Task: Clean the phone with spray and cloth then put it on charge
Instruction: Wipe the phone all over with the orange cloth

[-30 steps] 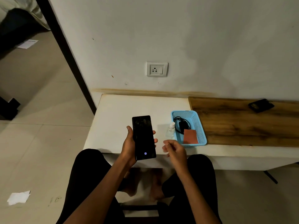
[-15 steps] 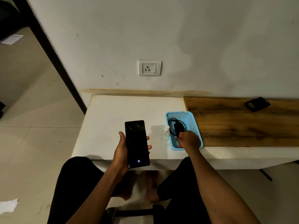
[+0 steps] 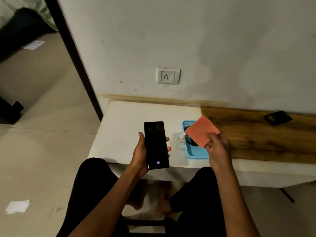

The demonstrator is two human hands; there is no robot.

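Seated at a white desk (image 3: 130,117), a person holds a dark-screened, smudged phone (image 3: 156,144) upright in the left hand (image 3: 142,151), near the desk's edge. The right hand (image 3: 217,146) pinches a folded orange cloth (image 3: 201,130) above a blue basket (image 3: 196,153). This looks like the gathering step; next likely calls for the small spray bottle (image 3: 181,138) left of the basket.

Left hand (image 3: 142,151) and right hand (image 3: 217,147) raised, fingers curled.

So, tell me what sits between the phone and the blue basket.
Head view: a small clear spray bottle stands on the white table between phone and blue basket.
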